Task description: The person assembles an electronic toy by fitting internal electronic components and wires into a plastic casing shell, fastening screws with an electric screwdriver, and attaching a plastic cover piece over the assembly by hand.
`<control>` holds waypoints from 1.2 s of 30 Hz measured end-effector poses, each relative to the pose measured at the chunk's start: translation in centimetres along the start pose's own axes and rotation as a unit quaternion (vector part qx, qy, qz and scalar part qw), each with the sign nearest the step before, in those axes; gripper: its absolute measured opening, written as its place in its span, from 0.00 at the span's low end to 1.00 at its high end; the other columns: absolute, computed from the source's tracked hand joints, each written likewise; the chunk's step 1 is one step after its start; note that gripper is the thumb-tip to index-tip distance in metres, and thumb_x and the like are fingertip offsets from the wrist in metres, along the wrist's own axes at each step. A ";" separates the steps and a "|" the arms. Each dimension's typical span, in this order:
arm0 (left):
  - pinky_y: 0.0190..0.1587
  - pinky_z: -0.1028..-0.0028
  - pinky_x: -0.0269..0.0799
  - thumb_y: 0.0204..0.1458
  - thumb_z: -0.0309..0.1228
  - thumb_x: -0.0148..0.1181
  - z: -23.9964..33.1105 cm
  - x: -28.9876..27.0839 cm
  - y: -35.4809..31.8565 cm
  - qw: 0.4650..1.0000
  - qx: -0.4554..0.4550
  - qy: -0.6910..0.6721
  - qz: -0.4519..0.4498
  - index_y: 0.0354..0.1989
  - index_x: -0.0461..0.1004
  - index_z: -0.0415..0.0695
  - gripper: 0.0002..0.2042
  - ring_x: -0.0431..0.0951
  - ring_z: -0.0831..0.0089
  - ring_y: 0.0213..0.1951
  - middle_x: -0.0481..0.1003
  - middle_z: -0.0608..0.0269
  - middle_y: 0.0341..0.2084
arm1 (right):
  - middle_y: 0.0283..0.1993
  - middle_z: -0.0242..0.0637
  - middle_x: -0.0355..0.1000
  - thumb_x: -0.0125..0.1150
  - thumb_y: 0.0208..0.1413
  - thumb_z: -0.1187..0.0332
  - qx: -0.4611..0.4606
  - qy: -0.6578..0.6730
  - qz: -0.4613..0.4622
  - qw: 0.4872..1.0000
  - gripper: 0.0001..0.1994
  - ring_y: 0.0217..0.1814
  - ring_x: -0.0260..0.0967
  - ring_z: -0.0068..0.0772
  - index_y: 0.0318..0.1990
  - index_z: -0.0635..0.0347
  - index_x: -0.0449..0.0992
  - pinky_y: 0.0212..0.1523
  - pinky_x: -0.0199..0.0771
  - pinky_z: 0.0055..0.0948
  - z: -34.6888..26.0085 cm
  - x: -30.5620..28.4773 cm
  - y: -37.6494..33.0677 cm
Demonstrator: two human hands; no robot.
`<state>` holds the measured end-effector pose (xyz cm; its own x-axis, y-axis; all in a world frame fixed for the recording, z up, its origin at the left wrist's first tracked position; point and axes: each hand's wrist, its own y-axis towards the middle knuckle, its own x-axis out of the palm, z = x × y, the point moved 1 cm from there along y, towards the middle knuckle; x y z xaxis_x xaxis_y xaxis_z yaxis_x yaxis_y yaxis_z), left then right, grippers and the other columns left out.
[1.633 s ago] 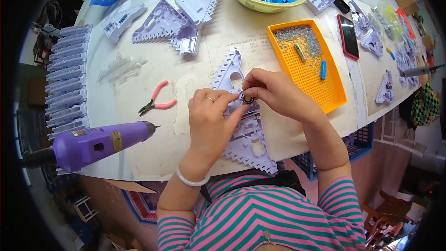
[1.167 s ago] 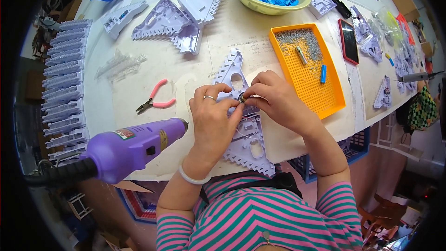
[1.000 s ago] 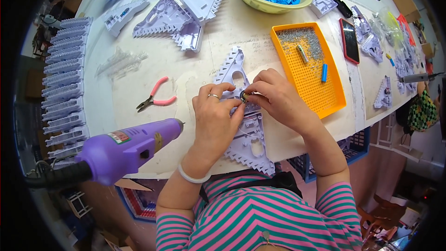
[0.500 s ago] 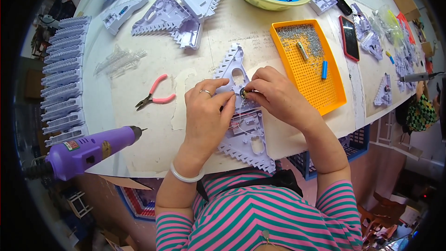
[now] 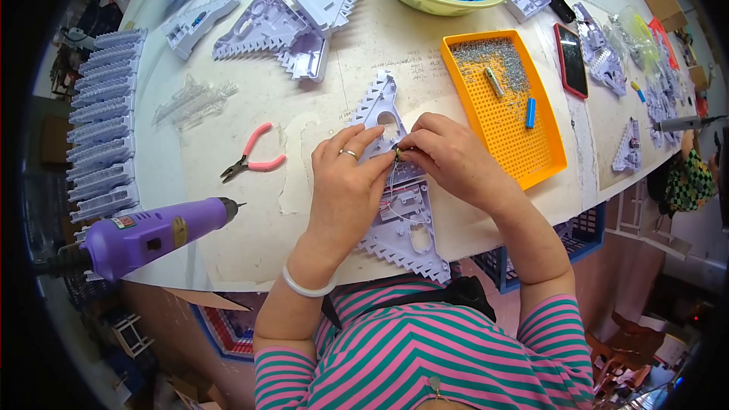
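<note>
In front of me on the table lie two lilac plastic housing halves with toothed edges. The far half is partly covered by my hands. Thin white wires run from it to the near half, which holds ribs and wires. My right hand pinches a small dark round part between thumb and fingertips, over the far half. From the other side, my left hand closes thumb and fingertip at that part and its wires; exactly what its fingertips grip is hidden.
Pink-handled pliers lie left, beyond a purple power screwdriver. A yellow tray of screws stands right, next to a phone. Farther off are a bowl of blue pieces and more housings. Stacked lilac parts line the left edge.
My left hand has shifted slightly right, its fingers closing in on the small part. My right hand stays nearly in place. The screwdriver has swung slightly.
</note>
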<state>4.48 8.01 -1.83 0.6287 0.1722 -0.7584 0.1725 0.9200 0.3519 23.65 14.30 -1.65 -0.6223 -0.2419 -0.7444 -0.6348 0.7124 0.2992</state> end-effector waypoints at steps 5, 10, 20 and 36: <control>0.63 0.55 0.63 0.50 0.24 0.69 0.1 -0.1 0.1 1.000 0.010 0.001 -0.008 0.41 0.86 0.43 0.09 0.73 0.54 0.61 0.79 0.56 0.55 | 0.38 0.41 0.72 0.71 0.52 0.75 -0.002 0.010 0.013 1.000 0.08 0.38 0.74 0.45 0.38 0.64 0.79 0.40 0.76 0.38 0.2 0.3 -0.2; 0.63 0.55 0.63 0.51 0.23 0.68 0.2 -0.3 0.3 1.000 0.010 0.002 -0.029 0.41 0.85 0.42 0.09 0.71 0.53 0.62 0.78 0.56 0.57 | 0.37 0.41 0.72 0.71 0.52 0.75 0.000 0.010 0.017 1.000 0.07 0.38 0.74 0.45 0.37 0.65 0.78 0.39 0.76 0.38 0.2 0.4 -0.2; 0.63 0.56 0.64 0.49 0.20 0.66 0.1 -1.0 1.0 0.996 0.041 0.028 -0.071 0.42 0.86 0.42 0.11 0.72 0.54 0.62 0.78 0.59 0.55 | 0.37 0.42 0.70 0.68 0.49 0.76 -0.021 -0.034 -0.028 0.999 0.07 0.41 0.72 0.46 0.35 0.65 0.76 0.42 0.76 0.40 -0.1 0.1 0.6; 0.64 0.58 0.63 0.44 0.18 0.61 -0.2 -1.4 1.9 0.992 0.076 0.031 -0.100 0.40 0.86 0.39 0.14 0.72 0.55 0.61 0.79 0.55 0.49 | 0.38 0.41 0.71 0.65 0.51 0.75 0.023 -0.079 -0.086 0.993 0.04 0.44 0.74 0.46 0.33 0.62 0.76 0.45 0.76 0.41 -1.0 -0.3 1.5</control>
<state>3.73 9.59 -0.24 0.5235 0.0162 -0.8519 0.4044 0.8753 0.2652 22.39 14.73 -0.39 -0.4252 -0.2583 -0.8674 -0.7007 0.7006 0.1348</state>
